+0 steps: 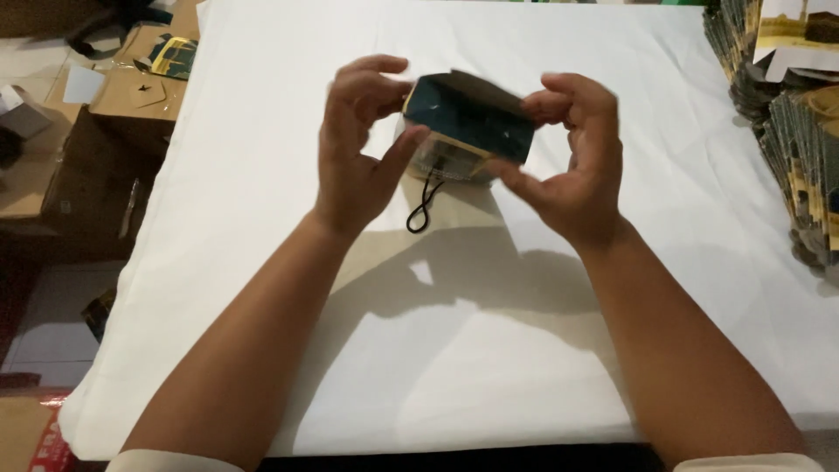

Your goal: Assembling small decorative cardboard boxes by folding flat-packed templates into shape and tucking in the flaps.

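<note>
Cardboard boxes lie far left of the grip, beside the white surface. The left hand is raised, forearm angled inward, fingers curled over the bag's left edge, thumb pressed beneath: a closed grip on it. The small dark paper bag hangs between both hands, above the surface, its black cord looping below. The right hand mirrors this, pinching the right edge. Stacked flat bags lie far right.

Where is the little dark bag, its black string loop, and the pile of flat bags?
little dark bag (472,122), head view, on its dark green side panel.
black string loop (419,214), head view, on the hanging loop's lower part.
pile of flat bags (800,149), head view, on the stacked edges.
</note>
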